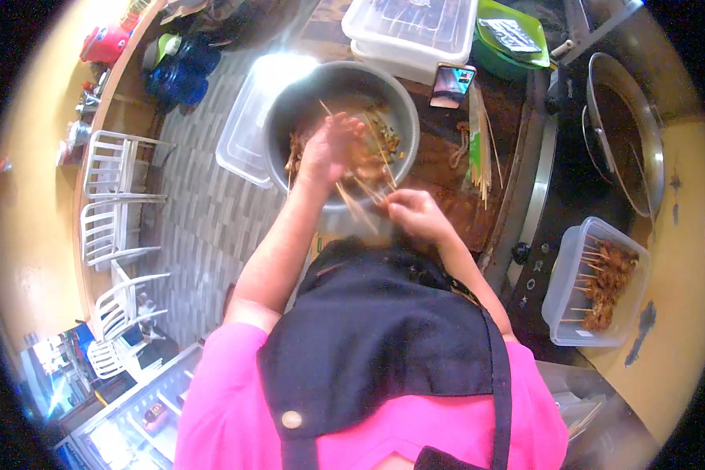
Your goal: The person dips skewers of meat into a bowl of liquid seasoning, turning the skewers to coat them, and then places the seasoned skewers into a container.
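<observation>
A large grey metal pot (409, 117) stands in front of me, with meat pieces, sauce and several wooden skewers in it. Over its middle is my left hand (333, 149), fingers bent and blurred, so I cannot tell whether they grip anything. A thin stick (324, 106) shows just beyond those fingertips. At the pot's near right rim, my right hand (417, 214) is closed in a pinch on a wooden skewer (387, 163) that slants up into the pot. More skewer ends (356, 210), smeared by motion, stick out over the near rim.
Right of the pot lie a phone (452, 85) and a pack of bare sticks (480, 149). Lidded plastic boxes (411, 31) and a green container (513, 35) stand behind. Farther right are a wide pan (623, 133) and a plastic tub (564, 301) of skewered meat. White chairs (120, 166) line the left.
</observation>
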`<action>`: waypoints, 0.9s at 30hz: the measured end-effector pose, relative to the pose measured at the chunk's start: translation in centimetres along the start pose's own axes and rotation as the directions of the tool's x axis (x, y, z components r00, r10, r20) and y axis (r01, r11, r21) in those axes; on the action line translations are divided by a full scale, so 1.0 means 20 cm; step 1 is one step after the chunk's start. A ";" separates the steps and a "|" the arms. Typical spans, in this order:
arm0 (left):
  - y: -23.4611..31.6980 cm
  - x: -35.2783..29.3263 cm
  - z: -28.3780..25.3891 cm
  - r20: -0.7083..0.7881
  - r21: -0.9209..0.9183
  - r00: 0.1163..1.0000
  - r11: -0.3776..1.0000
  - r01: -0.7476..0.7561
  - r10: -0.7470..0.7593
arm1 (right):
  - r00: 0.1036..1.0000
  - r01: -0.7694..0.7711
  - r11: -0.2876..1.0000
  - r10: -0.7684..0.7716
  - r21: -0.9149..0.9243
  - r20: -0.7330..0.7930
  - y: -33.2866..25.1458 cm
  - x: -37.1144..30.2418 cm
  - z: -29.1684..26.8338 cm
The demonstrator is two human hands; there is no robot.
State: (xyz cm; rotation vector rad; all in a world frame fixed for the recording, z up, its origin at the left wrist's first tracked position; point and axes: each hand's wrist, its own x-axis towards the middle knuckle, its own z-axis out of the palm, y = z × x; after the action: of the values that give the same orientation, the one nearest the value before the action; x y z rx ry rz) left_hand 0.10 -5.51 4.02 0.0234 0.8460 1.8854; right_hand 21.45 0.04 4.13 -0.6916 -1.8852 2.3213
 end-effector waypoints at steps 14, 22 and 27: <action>0.27 0.16 -0.35 -0.081 0.988 0.938 0.153 0.030 0.338 | 0.974 0.095 0.884 -0.177 -0.458 -0.139 -0.19 -0.01 -0.24; 0.21 0.18 -0.18 -0.001 0.963 0.914 -0.246 0.110 0.405 | 0.952 -0.070 0.866 -0.090 -0.495 -0.293 -0.11 -0.01 -0.24; 0.24 0.32 -0.23 0.103 0.934 0.886 -0.351 0.070 0.451 | 0.941 -0.138 0.844 -0.050 -0.518 -0.334 -0.15 0.00 -0.21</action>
State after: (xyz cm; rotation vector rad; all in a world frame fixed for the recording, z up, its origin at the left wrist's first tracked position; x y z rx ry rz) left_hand -8.51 -4.01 1.07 1.0497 2.7039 0.7079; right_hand 22.39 4.60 6.30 -1.1073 -2.3608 1.5341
